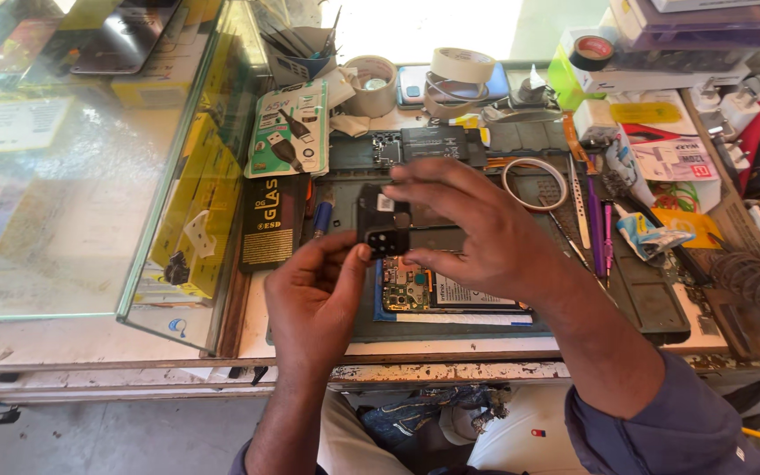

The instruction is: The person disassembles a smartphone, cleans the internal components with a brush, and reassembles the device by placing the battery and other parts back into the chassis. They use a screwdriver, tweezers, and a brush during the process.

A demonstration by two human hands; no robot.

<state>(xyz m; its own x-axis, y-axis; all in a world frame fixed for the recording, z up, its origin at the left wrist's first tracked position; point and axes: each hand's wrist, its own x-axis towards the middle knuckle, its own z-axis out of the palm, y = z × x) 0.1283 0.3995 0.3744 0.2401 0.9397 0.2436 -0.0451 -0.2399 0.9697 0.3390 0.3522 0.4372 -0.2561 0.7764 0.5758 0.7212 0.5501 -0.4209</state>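
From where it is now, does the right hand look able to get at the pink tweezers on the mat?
Probably yes: the right hand is beside the pink tweezers, nothing between, though it is holding the black cover.

Opened phone lies on mat, apparently beneath held cover.

A black phone back cover — thin, dark plastic with a cluster of round camera openings near its lower end — is held up off the work mat, standing roughly upright and a little tilted. Just below and beside it lies the opened phone, face down and flat — its green circuit board exposed at the left end, a pale-labelled battery filling the rest.
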